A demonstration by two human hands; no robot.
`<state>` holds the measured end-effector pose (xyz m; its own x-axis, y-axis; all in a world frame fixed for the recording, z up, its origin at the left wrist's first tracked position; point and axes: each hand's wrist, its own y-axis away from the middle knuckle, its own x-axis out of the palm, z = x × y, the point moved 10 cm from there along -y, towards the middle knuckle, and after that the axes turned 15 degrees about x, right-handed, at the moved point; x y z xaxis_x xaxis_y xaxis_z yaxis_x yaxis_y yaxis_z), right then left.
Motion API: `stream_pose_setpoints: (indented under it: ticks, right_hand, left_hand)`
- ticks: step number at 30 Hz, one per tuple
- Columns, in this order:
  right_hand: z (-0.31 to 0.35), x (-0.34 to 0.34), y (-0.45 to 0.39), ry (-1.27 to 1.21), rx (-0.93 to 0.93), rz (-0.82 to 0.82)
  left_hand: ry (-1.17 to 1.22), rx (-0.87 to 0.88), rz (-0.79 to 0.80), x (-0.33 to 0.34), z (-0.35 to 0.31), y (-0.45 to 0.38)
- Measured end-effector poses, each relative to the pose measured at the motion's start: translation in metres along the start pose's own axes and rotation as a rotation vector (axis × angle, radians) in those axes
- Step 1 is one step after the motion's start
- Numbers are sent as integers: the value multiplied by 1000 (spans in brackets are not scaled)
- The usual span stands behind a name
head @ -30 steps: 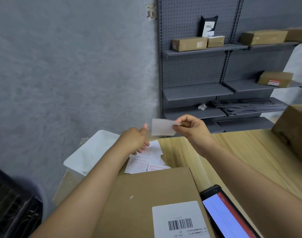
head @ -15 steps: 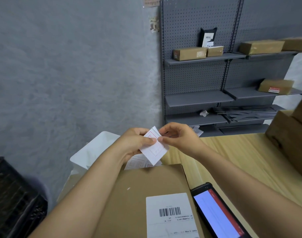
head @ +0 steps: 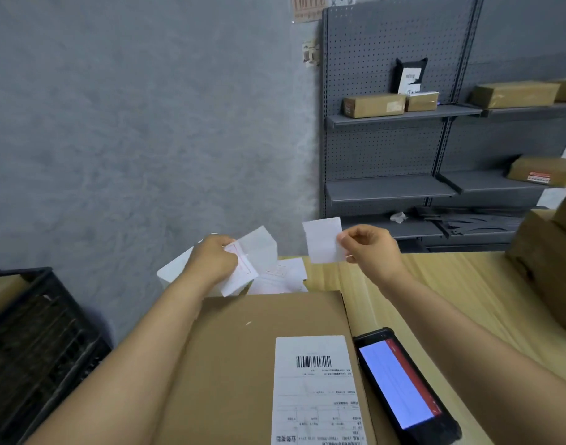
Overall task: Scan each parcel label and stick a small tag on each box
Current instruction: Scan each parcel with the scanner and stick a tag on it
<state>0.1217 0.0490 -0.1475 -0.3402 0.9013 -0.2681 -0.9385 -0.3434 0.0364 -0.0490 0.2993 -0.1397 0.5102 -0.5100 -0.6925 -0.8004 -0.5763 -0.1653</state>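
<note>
- My right hand (head: 370, 250) pinches a small white tag (head: 323, 240) w/ thumb and fingertips, by the tag's right edge. It's up in the air, above the far end of the table (head: 452, 300).
- My left hand (head: 212, 263) has its fingers curled round a sheet (head: 243, 268) w/ a red square on it. Looks like the backing paper, I think.
- More sheets (head: 280, 277) lie at the far edge of the table, just behind the box (head: 243, 364).
- The box is flat and brown, at the near edge of the table, right under my arms. Its label (head: 314, 390) w/ the barcode sits on the near right part of the top.
- The scanner (head: 403, 387) lies on the table just beside the box's right side, screen lit.
- More boxes (head: 548, 264) are stacked at the right edge of the table.
- The tag looks very light, thin and bendy. If it's peeled, one side is prob sticky, so it could curl or stick to my fingers.
- Best to hold it only by one edge or corner, like now, so most of the sticky side stays free.
- I think the next bit is to lay it on a bare brown part of the box top, not over the barcode, then rub it flat.
- The box is stiff and should stay put when pressed.
</note>
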Motion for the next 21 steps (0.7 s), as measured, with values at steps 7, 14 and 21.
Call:
stream_pose_setpoints:
  ticks: [7,14,21]
  right_hand:
    - [31,45,41,506,-414,80]
    - [30,109,90,1042,-783,135]
    - [16,114,100,1074,-788,200]
  left_hand:
    - [181,-104,-175,-28,31,21]
    - [242,-119,-197,-29,36,32]
    - [271,-119,-211,-31,38,31]
